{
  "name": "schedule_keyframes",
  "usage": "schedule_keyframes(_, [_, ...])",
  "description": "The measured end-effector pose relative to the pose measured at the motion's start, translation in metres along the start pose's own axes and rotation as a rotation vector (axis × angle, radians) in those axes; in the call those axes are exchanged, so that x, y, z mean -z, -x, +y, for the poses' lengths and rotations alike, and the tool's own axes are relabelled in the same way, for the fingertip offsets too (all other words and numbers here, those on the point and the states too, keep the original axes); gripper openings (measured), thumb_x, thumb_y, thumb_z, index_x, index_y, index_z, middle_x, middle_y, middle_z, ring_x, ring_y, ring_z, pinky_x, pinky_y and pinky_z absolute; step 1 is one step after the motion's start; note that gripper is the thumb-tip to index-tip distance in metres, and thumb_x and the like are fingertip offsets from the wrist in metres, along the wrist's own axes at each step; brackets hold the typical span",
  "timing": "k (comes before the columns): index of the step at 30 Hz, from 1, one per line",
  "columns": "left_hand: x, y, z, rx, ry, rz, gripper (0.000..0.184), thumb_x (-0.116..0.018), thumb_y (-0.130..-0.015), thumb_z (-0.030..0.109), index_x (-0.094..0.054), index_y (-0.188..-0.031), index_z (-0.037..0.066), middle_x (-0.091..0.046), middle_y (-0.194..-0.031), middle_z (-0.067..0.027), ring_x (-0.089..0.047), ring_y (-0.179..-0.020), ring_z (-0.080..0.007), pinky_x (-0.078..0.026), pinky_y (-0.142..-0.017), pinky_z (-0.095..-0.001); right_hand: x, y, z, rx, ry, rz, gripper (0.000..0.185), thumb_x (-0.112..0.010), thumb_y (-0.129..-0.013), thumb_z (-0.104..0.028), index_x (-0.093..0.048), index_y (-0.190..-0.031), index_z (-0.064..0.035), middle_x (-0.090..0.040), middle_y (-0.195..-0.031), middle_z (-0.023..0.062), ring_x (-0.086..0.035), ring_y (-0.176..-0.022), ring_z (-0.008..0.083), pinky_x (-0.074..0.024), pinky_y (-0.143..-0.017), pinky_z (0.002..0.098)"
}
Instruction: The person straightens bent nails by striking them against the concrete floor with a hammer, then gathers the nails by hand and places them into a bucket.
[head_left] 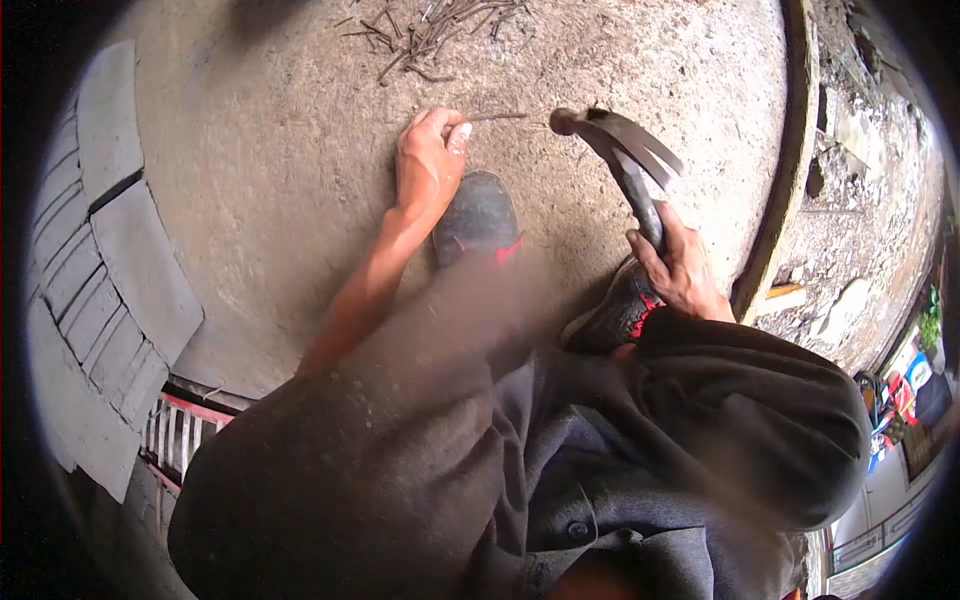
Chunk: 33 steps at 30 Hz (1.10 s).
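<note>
My left hand point(430, 165) is closed, pinching one end of a long nail point(500, 116) that lies low along the rough concrete floor point(300, 150) and points right. My right hand point(683, 265) grips the dark handle of a claw hammer point(620, 140). The hammer's round face is turned left, a little beyond the nail's free end and apart from it; its claw points right. Whether the head touches the floor I cannot tell. Beyond my left hand lies a loose pile of rusty nails point(430, 35), several of them bent.
My dark shoe point(477, 215) is just below the left hand, and the other shoe point(610, 315) is beside the right wrist. A raised edge point(790, 150) bounds the floor on the right, with rubble point(850, 200) past it. Grey slabs point(145, 270) stand at left.
</note>
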<state>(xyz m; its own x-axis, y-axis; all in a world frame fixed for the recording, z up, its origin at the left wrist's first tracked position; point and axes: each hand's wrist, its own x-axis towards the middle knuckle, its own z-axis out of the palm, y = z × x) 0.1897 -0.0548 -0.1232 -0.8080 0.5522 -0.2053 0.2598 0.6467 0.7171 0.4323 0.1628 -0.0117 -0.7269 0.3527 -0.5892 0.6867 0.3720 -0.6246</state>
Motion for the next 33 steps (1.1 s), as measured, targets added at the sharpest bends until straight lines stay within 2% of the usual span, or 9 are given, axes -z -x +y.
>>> schedule_keyframes(3, [-0.002,-0.003,0.005,0.036,0.007,0.036,0.013,-0.072,-0.087,0.012,-0.07,-0.094,0.001,-0.066,-0.087,-0.0161,-0.066,-0.079,-0.0326,-0.052,-0.074,-0.0428,-0.006,-0.018,-0.008,-0.02,0.042,-0.017,0.028,-0.065,-0.099,-0.027,-0.058,-0.107,-0.0016,-0.052,-0.06,0.0135,-0.047,-0.05,0.0217,-0.0402,-0.052,0.0393])
schedule_keyframes(9, [-0.009,-0.002,0.004,0.043,-0.069,0.043,0.015,-0.072,-0.088,0.012,-0.07,-0.095,-0.001,-0.069,-0.087,-0.0155,-0.069,-0.078,-0.0261,-0.053,-0.072,-0.0376,-0.008,-0.038,-0.015,0.105,0.077,-0.002,0.033,-0.064,-0.1,-0.031,-0.06,-0.113,-0.0014,-0.055,-0.062,0.0131,-0.051,-0.053,0.0224,-0.0434,-0.055,0.0392])
schedule_keyframes(15, [-0.006,0.001,0.001,-0.038,-0.037,0.046,0.009,-0.072,-0.084,0.008,-0.067,-0.09,0.003,-0.066,-0.087,-0.0149,-0.065,-0.081,-0.0342,-0.051,-0.074,-0.0439,0.01,-0.035,-0.037,0.209,0.059,0.049,0.034,-0.064,-0.1,-0.032,-0.058,-0.115,-0.0021,-0.058,-0.064,0.0142,-0.056,-0.057,0.0231,-0.0464,-0.058,0.0386])
schedule_keyframes(20, [-0.006,0.001,0.001,-0.061,-0.005,0.037,0.009,-0.071,-0.084,0.007,-0.067,-0.09,0.003,-0.065,-0.089,-0.0154,-0.064,-0.084,-0.0371,-0.05,-0.076,-0.046,-0.002,-0.048,-0.054,0.057,0.247,-0.095,0.029,-0.059,-0.102,-0.033,-0.053,-0.108,-0.0052,-0.059,-0.064,0.0196,-0.065,-0.064,0.0391,-0.048,-0.061,0.0498])
schedule_keyframes(24, [-0.005,0.0,0.003,-0.075,0.0,0.048,0.008,-0.071,-0.084,0.006,-0.066,-0.09,0.002,-0.065,-0.089,-0.0163,-0.064,-0.086,-0.0387,-0.05,-0.077,-0.0473,-0.009,-0.063,-0.039,0.056,0.271,-0.099,0.028,-0.057,-0.103,-0.033,-0.053,-0.106,-0.0062,-0.06,-0.064,0.0187,-0.063,-0.062,0.0387,-0.0476,-0.06,0.0495])
schedule_keyframes(27, [-0.005,0.0,0.001,-0.126,-0.085,0.039,0.011,-0.071,-0.087,0.008,-0.068,-0.095,0.001,-0.065,-0.087,-0.0138,-0.066,-0.074,-0.0278,-0.053,-0.07,-0.039,-0.007,-0.049,-0.044,0.064,0.145,0.001,0.027,-0.057,-0.103,-0.032,-0.052,-0.105,-0.006,-0.06,-0.064,0.0184,-0.063,-0.061,0.0376,-0.0473,-0.059,0.0486])
schedule_keyframes(29, [-0.006,-0.001,0.001,-0.103,-0.087,0.032,0.011,-0.071,-0.087,0.007,-0.068,-0.095,0.001,-0.065,-0.087,-0.0137,-0.067,-0.075,-0.0277,-0.053,-0.07,-0.0389,-0.008,-0.048,-0.034,0.185,0.055,0.04,0.026,-0.057,-0.103,-0.032,-0.052,-0.105,-0.0056,-0.06,-0.065,0.0183,-0.062,-0.06,0.037,-0.0471,-0.058,0.0482])
schedule_keyframes(30, [-0.006,0.0,0.001,-0.093,-0.089,0.03,0.011,-0.071,-0.087,0.007,-0.068,-0.095,0.001,-0.065,-0.088,-0.0136,-0.067,-0.076,-0.0276,-0.053,-0.071,-0.0388,-0.01,-0.05,-0.036,0.007,0.224,-0.064,0.028,-0.057,-0.103,-0.032,-0.052,-0.105,-0.0044,-0.06,-0.066,0.0191,-0.063,-0.061,0.0372,-0.0472,-0.059,0.0482])
schedule_keyframes(33, [-0.004,0.0,0.003,-0.11,-0.07,0.027,0.011,-0.072,-0.087,0.008,-0.067,-0.095,0.001,-0.065,-0.088,-0.0134,-0.067,-0.077,-0.0271,-0.053,-0.072,-0.0384,-0.017,-0.058,-0.026,0.067,0.261,-0.144,0.029,-0.057,-0.102,-0.032,-0.052,-0.104,-0.0036,-0.06,-0.066,0.0197,-0.063,-0.062,0.0372,-0.0473,-0.06,0.0482])
